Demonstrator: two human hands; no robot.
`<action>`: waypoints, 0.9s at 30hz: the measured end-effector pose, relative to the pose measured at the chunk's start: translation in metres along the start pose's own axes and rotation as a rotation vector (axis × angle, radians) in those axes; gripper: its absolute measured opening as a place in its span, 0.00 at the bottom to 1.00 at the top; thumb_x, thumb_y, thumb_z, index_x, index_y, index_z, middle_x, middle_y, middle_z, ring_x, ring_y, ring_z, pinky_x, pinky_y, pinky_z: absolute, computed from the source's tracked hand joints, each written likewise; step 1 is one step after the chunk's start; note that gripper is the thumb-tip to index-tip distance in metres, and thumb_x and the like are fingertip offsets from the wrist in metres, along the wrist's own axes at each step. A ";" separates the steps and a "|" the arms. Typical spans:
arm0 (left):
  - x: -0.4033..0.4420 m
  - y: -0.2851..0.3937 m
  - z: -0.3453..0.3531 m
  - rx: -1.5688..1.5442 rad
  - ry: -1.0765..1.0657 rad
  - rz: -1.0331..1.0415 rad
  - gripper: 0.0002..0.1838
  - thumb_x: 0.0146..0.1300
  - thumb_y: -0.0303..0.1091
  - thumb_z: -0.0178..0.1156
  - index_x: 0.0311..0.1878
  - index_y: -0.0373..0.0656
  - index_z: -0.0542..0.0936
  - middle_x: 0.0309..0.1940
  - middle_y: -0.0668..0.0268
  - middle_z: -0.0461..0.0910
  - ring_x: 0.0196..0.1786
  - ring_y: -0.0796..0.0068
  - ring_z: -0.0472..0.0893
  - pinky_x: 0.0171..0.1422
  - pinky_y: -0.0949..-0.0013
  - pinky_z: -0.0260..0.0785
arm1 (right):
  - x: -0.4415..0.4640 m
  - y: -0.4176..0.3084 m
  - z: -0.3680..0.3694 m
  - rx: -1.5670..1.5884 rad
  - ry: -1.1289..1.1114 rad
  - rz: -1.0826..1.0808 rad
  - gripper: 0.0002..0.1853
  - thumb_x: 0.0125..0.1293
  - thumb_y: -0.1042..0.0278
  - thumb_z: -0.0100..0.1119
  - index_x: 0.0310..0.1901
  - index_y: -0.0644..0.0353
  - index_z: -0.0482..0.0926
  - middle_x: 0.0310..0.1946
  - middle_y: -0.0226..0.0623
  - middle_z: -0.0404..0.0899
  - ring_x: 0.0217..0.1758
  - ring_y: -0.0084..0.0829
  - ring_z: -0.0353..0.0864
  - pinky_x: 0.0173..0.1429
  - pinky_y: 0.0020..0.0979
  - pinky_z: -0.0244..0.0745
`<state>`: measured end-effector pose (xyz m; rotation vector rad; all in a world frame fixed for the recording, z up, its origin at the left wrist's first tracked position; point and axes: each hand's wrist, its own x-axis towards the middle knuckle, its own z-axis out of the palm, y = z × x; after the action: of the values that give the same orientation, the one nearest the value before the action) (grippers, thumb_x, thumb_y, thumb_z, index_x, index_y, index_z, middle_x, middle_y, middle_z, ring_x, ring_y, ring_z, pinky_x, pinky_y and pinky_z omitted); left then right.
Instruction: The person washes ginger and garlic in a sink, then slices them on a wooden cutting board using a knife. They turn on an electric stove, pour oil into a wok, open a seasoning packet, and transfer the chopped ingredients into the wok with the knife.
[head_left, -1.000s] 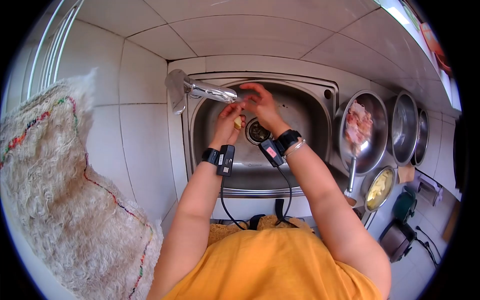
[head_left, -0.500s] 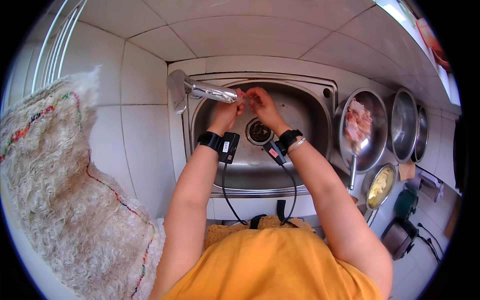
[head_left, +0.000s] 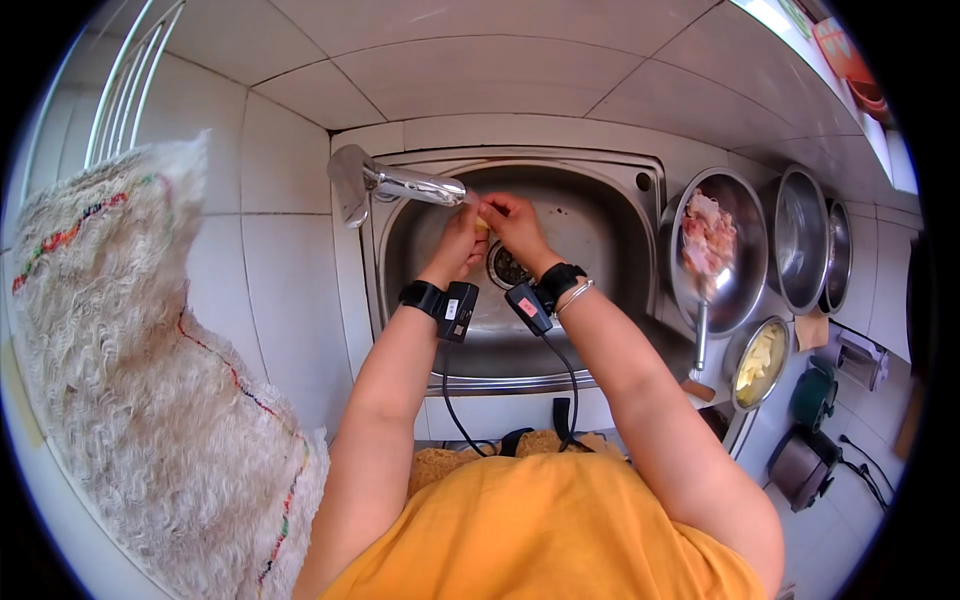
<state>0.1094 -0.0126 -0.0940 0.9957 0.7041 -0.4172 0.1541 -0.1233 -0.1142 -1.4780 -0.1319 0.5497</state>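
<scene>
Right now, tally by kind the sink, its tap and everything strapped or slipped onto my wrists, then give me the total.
Sink: 1
Tap: 1
Black wristbands: 2
Small black boxes with labels: 2
Silver bracelet: 1
Total: 7

A small, pale-yellow piece (head_left: 483, 225) was held up in the fingers of the left hand (head_left: 460, 238), the right hand (head_left: 517, 226) close against it at three o'clock. Fingers hid much of it, so its full shape and tilt could not be told. It was over the sink basin (head_left: 590, 270), toward eleven o'clock, just beside the tap's spout (head_left: 425, 187), at five o'clock from the tip.
</scene>
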 end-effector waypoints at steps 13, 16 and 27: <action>0.018 -0.013 0.002 -0.241 0.006 -0.009 0.22 0.68 0.55 0.40 0.45 0.46 0.73 0.34 0.66 0.74 0.34 0.72 0.75 0.39 0.66 0.72 | 0.002 0.010 -0.014 -0.217 -0.020 -0.249 0.11 0.58 0.80 0.59 0.44 0.67 0.78 0.36 0.34 0.76 0.32 0.21 0.73 0.39 0.23 0.72; 0.027 -0.018 -0.007 -0.503 -0.167 -0.025 0.23 0.69 0.56 0.40 0.50 0.45 0.69 0.45 0.63 0.72 0.46 0.66 0.74 0.50 0.57 0.70 | -0.003 0.005 -0.008 0.178 0.043 0.030 0.09 0.58 0.79 0.59 0.42 0.67 0.79 0.36 0.34 0.76 0.34 0.22 0.75 0.39 0.23 0.73; 0.027 -0.015 0.001 -0.714 0.020 0.095 0.20 0.70 0.47 0.46 0.55 0.42 0.66 0.52 0.60 0.71 0.55 0.64 0.74 0.59 0.58 0.70 | 0.004 -0.029 0.011 -0.205 0.037 -0.140 0.07 0.58 0.74 0.57 0.37 0.63 0.80 0.35 0.39 0.79 0.37 0.34 0.80 0.42 0.30 0.74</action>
<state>0.1197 -0.0216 -0.1223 0.3547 0.7437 -0.0526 0.1609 -0.1115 -0.0858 -1.6631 -0.2673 0.4033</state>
